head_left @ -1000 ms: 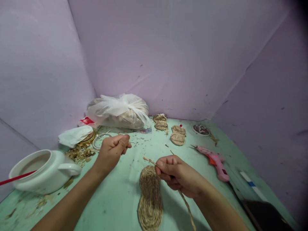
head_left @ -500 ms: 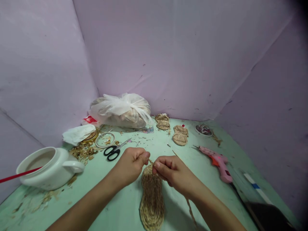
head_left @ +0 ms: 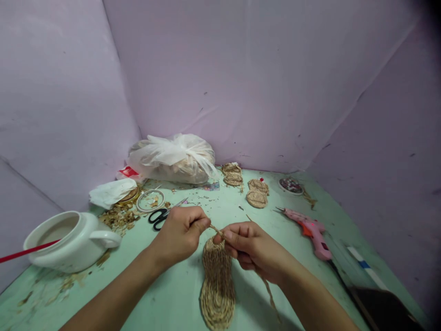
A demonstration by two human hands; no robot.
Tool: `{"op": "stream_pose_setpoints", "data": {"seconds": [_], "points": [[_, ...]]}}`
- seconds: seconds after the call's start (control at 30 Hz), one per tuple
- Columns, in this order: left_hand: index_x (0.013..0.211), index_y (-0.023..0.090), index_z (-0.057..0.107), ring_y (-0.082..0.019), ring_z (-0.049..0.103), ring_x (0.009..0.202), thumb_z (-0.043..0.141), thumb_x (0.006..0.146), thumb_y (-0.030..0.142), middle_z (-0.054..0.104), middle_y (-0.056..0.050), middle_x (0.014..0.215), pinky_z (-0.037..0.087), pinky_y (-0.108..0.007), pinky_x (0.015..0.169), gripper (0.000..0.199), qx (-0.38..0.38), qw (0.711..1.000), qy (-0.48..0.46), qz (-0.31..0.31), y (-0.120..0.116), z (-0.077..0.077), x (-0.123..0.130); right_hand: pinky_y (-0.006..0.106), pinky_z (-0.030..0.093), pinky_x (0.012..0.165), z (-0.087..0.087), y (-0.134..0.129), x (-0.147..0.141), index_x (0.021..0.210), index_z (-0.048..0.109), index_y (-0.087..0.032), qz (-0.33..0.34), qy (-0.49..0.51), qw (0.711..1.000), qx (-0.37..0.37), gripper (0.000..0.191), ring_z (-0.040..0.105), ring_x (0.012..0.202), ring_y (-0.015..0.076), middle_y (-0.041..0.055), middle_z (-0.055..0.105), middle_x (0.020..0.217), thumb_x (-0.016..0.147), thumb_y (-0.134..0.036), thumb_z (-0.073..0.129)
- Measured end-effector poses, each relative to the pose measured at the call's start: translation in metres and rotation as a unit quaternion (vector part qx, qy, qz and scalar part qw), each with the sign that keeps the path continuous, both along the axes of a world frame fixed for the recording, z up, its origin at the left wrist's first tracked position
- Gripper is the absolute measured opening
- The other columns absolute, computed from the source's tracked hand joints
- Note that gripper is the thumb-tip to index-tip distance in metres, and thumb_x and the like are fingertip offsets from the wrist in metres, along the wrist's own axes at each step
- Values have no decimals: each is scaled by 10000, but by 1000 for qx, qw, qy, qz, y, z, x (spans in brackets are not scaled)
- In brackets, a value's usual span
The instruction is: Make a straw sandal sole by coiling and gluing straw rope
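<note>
A thin tan plant-fibre cord (head_left: 216,229) stretches between my two hands. My left hand (head_left: 184,230) is closed, with thumb and forefinger pinching the cord's left part. My right hand (head_left: 253,248) pinches the same cord a short way to the right, and a loose tail hangs down below the wrist. Beneath them on the table lies a sole-shaped woven piece (head_left: 217,287) of coiled fibre cord; my right fingertips overlap its top end. Whether the cord joins this piece is hidden by my fingers. Black-handled scissors (head_left: 157,219) lie just beyond my left hand, partly covered by it.
On the left stand a white pot (head_left: 69,248) with a red stick and, behind, a tied plastic bag (head_left: 172,158). Small woven pieces (head_left: 257,193) lie at the back. A pink glue gun (head_left: 310,230) and a dark phone-like slab (head_left: 382,310) are on the right.
My hands have drawn slightly apart, the left moving left and the right a little to the right. More cord shows between them. The woven sole stays in place.
</note>
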State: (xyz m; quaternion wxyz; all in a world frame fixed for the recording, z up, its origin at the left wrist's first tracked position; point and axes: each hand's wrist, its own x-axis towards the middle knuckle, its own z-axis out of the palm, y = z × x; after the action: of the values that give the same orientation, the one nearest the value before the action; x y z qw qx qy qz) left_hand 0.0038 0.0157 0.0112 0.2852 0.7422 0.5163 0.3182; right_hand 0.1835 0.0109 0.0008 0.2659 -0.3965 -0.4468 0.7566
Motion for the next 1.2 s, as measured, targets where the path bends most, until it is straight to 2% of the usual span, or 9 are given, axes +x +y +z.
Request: {"op": "stream_pose_setpoints", "data": {"seconds": [0.17, 0.37, 0.5, 0.6, 0.7, 0.8, 0.97, 1.1, 1.2], "points": [[528, 163, 507, -102, 362, 461, 418, 789, 425, 367, 48, 449, 282, -224, 466, 380, -65, 998, -25, 7, 4, -6, -5, 172, 242, 307, -4, 1, 4, 785, 646, -104, 13, -27, 1000, 8, 343, 322, 295, 14, -47, 531, 467, 701, -436, 625], [571, 150, 572, -115, 434, 474, 328, 847, 503, 466, 23, 460, 331, -235, 497, 510, -89, 995, -49, 16, 5, -9, -10, 164, 256, 292, -4, 2, 4, 715, 636, -107, 17, -26, 999, -17, 313, 361, 272, 20, -52, 526, 429, 689, -419, 631], [670, 151, 599, -124, 460, 541, 386, 842, 425, 524, 12, 552, 356, -233, 516, 387, -30, 998, -52, 24, 7, -2, -12, 154, 262, 284, -2, 3, 4, 717, 636, -106, 16, -23, 999, -24, 315, 364, 267, 18, -54, 525, 422, 684, -419, 631], [794, 156, 626, -136, 520, 645, 539, 760, 308, 614, -9, 713, 406, -237, 593, 178, -18, 999, -36, -15, 5, 3, -12, 145, 277, 281, -3, 3, 5, 718, 629, -110, 18, -13, 999, -23, 317, 366, 265, 17, -55, 531, 420, 672, -424, 640], [851, 172, 644, -150, 564, 774, 611, 676, 157, 649, -26, 862, 433, -254, 718, 179, 0, 997, -38, -65, 2, 4, -9, 148, 299, 283, -5, 4, 5, 735, 622, -111, 30, 11, 999, -16, 323, 382, 260, 25, -45, 558, 425, 686, -430, 632], [751, 166, 651, -142, 581, 739, 568, 704, 121, 655, -25, 775, 430, -253, 714, 106, 32, 994, -58, -85, 0, 3, -6, 149, 300, 281, -6, 4, 5, 792, 613, -104, 52, 32, 998, -13, 365, 426, 268, 40, -12, 605, 464, 709, -459, 612], [666, 164, 646, -134, 567, 653, 537, 730, 159, 641, -12, 667, 409, -235, 635, 126, 44, 998, -15, -37, 1, 6, -8, 150, 361, 335, -5, 4, 4, 923, 543, -144, 44, 11, 999, 27, 417, 481, 352, 43, -7, 634, 613, 680, -462, 663], [662, 161, 618, -127, 525, 596, 503, 741, 212, 611, 1, 619, 382, -220, 578, 148, 52, 998, 25, 0, 3, 13, -16, 172, 407, 377, -4, 0, 7, 826, 512, -163, 20, -51, 996, 68, 404, 448, 377, 35, -89, 490, 551, 592, -386, 754], [667, 163, 598, -120, 462, 534, 471, 746, 259, 546, 18, 556, 341, -216, 519, 178, 61, 996, 54, 41, 4, 19, -24, 197, 414, 394, -5, -10, 14, 828, 512, -171, 10, -71, 995, 71, 378, 440, 387, 41, -76, 504, 585, 615, -395, 730]]}}
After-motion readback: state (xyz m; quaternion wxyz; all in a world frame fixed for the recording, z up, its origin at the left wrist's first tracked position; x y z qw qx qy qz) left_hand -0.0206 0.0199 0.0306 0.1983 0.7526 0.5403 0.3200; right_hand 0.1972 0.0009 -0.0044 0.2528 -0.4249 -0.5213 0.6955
